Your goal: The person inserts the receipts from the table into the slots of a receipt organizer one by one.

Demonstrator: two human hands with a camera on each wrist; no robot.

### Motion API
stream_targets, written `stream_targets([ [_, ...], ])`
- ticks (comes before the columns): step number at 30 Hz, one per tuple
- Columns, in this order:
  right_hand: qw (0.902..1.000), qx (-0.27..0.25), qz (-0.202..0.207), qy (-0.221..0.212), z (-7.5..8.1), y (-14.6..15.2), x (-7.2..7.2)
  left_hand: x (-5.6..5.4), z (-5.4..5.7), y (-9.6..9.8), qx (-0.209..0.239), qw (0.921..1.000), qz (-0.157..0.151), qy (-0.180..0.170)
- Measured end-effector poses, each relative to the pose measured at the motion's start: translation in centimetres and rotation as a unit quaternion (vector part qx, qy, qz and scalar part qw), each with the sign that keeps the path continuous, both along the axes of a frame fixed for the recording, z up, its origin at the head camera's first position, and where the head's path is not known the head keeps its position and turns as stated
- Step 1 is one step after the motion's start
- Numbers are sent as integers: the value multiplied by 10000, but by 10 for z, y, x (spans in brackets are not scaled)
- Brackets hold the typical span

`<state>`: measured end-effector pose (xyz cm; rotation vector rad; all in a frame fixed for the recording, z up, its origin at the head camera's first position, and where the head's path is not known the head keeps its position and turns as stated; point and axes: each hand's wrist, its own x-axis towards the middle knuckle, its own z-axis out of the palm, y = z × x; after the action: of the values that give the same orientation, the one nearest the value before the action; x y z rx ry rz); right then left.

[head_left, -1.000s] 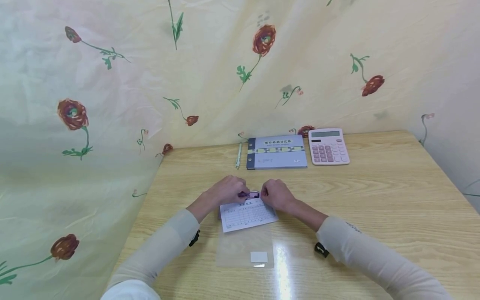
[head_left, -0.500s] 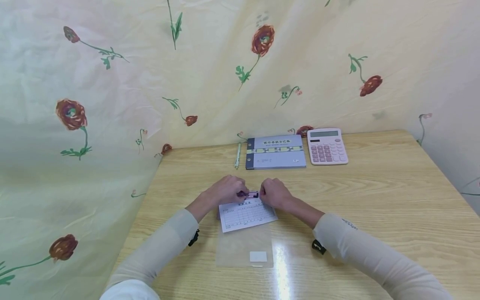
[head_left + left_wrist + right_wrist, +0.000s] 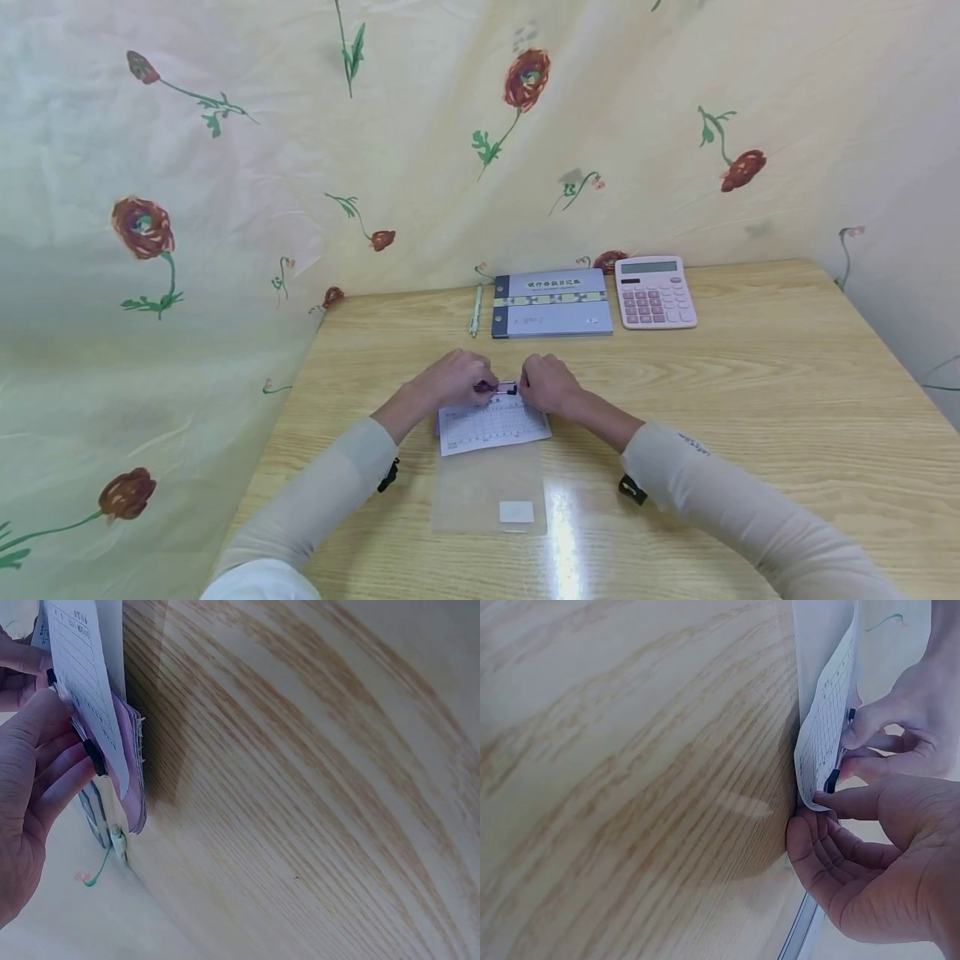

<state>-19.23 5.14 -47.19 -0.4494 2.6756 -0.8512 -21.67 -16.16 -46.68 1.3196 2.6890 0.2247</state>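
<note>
A printed paper form (image 3: 491, 425) with a ruled table lies over a pink-edged pad or board, whose layered edge (image 3: 136, 780) shows in the left wrist view. At its top is a metal clip (image 3: 507, 388) with black ends. My left hand (image 3: 459, 379) grips this clip, thumb over it and fingers behind. My right hand (image 3: 553, 386) pinches the form's upper right corner between thumb and fingers, seen closest in the right wrist view, where the form (image 3: 829, 712) bows slightly. Under the form's near side lies a translucent sheet (image 3: 480, 483) bearing a white label (image 3: 517, 512).
Behind the hands, a light green pen (image 3: 476, 311), a blue-grey ledger book (image 3: 555, 321) and a pink calculator (image 3: 656, 292) lie along the back of the wooden table (image 3: 787, 375). A flowered curtain (image 3: 420, 125) hangs beyond the table.
The form has slid a little away from the body, toward the clip, and its near edge sits straighter. Both hands stay in nearly the same place.
</note>
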Motion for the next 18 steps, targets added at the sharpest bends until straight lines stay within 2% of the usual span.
stream_targets([
  [18, 9998, 104, -68, 124, -5, -1, -2, 1, 0, 0, -34, 10000, 27, 9],
])
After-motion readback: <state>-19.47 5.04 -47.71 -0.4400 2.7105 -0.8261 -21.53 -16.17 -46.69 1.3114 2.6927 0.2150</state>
